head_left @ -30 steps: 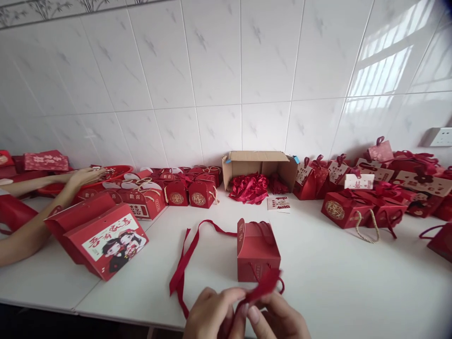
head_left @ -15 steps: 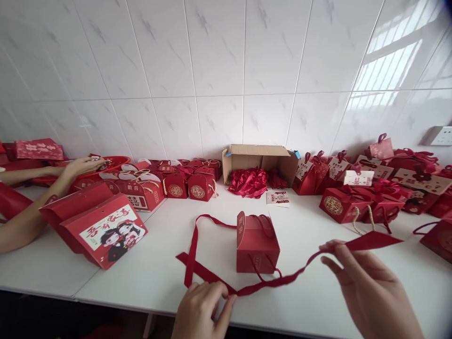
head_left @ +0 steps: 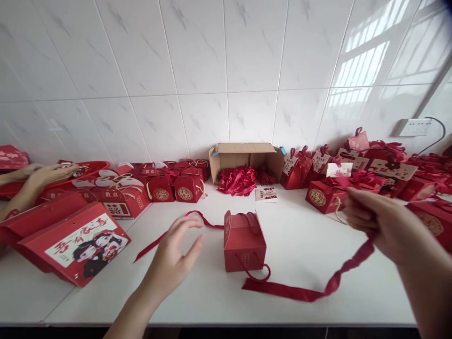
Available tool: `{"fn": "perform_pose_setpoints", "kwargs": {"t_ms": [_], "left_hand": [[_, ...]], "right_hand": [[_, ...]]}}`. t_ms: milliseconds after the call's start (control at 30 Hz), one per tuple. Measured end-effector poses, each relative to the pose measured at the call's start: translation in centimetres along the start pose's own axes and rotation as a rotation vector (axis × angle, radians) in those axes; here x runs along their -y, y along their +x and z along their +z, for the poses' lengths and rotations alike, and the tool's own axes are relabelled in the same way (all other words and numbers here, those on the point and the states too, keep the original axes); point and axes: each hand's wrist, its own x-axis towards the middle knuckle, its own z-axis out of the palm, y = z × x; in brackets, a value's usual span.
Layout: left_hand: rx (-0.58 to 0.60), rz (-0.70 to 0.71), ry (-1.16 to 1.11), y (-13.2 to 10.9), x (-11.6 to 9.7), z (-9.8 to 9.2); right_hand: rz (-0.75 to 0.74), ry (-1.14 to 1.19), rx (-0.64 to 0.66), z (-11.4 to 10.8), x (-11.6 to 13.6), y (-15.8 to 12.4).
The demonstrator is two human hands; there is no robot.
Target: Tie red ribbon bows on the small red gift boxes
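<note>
gripping red ribbon (head_left: 289,292) w/ closed rt hand (head_left: 379,223); lt hand (head_left: 174,256), fingers spread, nr ctr red box (head_left: 243,256).

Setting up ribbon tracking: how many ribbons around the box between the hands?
2. The held ribbon trails from the right hand past the box front; the other ribbon lies to its left, partly hidden by the left hand. More may be hidden there.

Near left, 吾有家喜 runs across the couple-printed gift box (head_left: 79,242); beyond, a rope-handled box (head_left: 132,202) shows 歡喜 and 囍!
</note>
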Motion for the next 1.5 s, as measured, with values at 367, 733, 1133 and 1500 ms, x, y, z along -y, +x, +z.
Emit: {"fn": "perform_pose_setpoints", "kwargs": {"t_ms": [367, 733, 1133, 1500], "left_hand": [[0.723, 0.078, 0.216, 11.6, -8.4, 2.7], [0.257, -0.015, 0.063, 11.5, -6.4, 1.9], [0.449, 0.041, -0.038, 9.1, -8.0, 3.9], [0.081, 0.024, -0.432, 10.2, -9.7, -1.1]], "right_hand": [[0.11, -0.492, 0.302, 6.8, -2.3, 0.1], [0.174, -0.416, 0.368, 8.3, -2.5, 0.8], [0.167, -0.406, 0.429, 9.2, -1.9, 0.9], [-0.255, -0.227, 0.473, 10.7, -1.8, 2.1]]}}
